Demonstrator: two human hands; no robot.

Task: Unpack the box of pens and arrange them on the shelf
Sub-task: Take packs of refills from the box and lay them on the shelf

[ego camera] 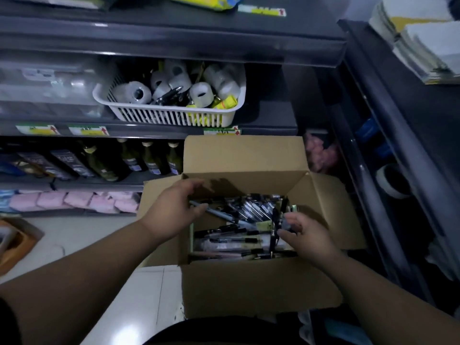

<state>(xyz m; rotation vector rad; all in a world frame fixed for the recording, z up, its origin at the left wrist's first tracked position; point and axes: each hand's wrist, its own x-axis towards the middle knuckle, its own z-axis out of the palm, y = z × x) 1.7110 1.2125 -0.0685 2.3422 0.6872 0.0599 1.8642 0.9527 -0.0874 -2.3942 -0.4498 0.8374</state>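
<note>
While the cardboard box (pixel 249 290) stood open in front of the shelf (pixel 149 132), both hands were down inside it over the loose pens (pixel 231 241) heaped there. Left hand (pixel 174 210) curled round a grey pen (pixel 220 214) by the box's left wall; right hand (pixel 308 235) gripped what looked like a couple of dark pens, blurred, at the right side. White basket (pixel 171 117) of tape rolls sat on the shelf above.
</note>
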